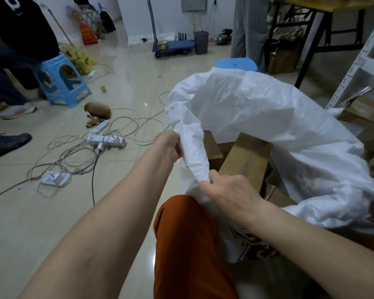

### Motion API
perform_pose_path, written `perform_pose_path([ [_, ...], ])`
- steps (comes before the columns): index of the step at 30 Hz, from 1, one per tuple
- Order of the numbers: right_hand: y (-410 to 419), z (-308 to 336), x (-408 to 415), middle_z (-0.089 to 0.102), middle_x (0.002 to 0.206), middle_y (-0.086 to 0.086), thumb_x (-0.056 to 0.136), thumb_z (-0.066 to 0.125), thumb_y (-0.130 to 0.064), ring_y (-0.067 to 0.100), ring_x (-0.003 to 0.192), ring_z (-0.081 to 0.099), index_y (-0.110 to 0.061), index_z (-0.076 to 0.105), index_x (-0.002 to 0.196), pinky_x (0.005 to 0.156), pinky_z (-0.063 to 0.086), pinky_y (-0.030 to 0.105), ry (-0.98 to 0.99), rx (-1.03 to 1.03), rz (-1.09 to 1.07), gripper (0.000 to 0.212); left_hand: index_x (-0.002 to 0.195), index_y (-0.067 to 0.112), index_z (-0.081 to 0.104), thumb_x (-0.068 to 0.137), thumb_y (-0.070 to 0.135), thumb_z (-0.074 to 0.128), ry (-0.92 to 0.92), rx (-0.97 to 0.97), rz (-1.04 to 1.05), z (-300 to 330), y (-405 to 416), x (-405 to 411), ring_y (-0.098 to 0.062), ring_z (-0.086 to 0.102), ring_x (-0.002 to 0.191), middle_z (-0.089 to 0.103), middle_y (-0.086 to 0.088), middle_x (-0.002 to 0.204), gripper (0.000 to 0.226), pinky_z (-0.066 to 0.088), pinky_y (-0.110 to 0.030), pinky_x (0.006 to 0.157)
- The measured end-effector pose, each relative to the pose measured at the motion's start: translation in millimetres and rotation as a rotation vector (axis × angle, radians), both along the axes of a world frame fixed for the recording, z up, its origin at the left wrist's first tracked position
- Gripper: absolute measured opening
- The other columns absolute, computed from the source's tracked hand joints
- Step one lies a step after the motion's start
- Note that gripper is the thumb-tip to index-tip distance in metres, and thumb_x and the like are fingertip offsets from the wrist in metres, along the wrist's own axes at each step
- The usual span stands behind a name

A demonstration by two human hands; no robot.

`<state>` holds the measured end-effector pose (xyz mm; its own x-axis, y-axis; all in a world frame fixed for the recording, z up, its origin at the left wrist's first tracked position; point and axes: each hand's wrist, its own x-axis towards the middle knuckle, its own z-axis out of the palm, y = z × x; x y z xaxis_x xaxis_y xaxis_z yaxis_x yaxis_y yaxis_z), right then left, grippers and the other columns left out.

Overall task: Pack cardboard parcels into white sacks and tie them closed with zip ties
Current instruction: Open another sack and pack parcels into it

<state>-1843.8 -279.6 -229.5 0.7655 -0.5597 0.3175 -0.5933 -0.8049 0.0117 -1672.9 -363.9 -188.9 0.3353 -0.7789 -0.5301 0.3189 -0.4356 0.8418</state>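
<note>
**Sack loaded, mouth not yet tied**

The white sack (268,130) stands on the floor just in front of the person's knee, its mouth wide open. Inside it lie several cardboard parcels (246,160), so packing looks well under way, perhaps finished for this sack. The left hand (167,145) pinches the near rim of the sack, and the right hand (229,190) grips a gathered fold of the same rim lower down. By my reading the person is starting to bunch the mouth together. No zip tie shows anywhere in view, so closing remains to be done. More cardboard boxes (363,121) sit at the right beside a metal shelf frame (354,67). Power strips (106,140) and loose cables lie on the floor to the left.
</note>
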Motion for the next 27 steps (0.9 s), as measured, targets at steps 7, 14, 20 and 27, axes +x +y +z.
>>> perform_pose_path([
  [7,-37.0,47.0,-11.8,0.056,0.092,-0.001,0.090,0.059,-0.022,0.016,0.083,0.055,-0.016,0.059,0.093,0.067,0.045,0.028,-0.257,0.423,-0.169,0.006,0.069,-0.001,0.052,0.090,-0.001,0.035,-0.107,0.083,-0.211,-6.8,7.8,13.8,-0.024,0.056,0.059,0.059,-0.011,0.059,0.028,0.048,-0.032,0.061],
  [14,-110.9,67.7,15.0,0.013,0.159,0.007,0.089,0.049,0.005,0.029,0.146,0.008,-0.020,0.020,0.151,0.117,0.011,0.043,0.204,-0.238,-0.141,0.073,0.117,0.005,0.058,0.093,-0.001,0.047,-0.178,-0.061,-0.722,-22.4,36.2,20.5,-0.023,0.057,0.075,0.060,-0.015,0.089,0.027,0.049,-0.034,0.065],
  [20,-127.6,74.5,22.5,0.059,0.106,0.005,0.088,0.046,0.003,0.029,0.111,0.051,-0.016,0.049,0.120,0.112,0.021,0.045,0.319,-0.052,-0.279,0.037,0.116,0.011,0.062,0.092,0.014,0.053,-0.084,-0.083,-0.994,-31.4,57.6,37.3,-0.022,0.054,0.081,0.056,-0.014,0.096,0.025,0.047,-0.032,0.070],
  [27,-146.8,86.6,-13.4,0.058,0.092,0.003,0.090,0.044,-0.006,0.026,0.092,0.056,-0.013,0.066,0.095,0.084,0.049,0.041,0.144,0.391,-0.490,0.024,0.090,-0.006,0.063,0.091,0.007,0.048,-0.550,0.158,-0.671,-49.6,51.9,57.7,-0.028,0.058,0.074,0.062,-0.023,0.084,0.020,0.046,-0.034,0.067],
])
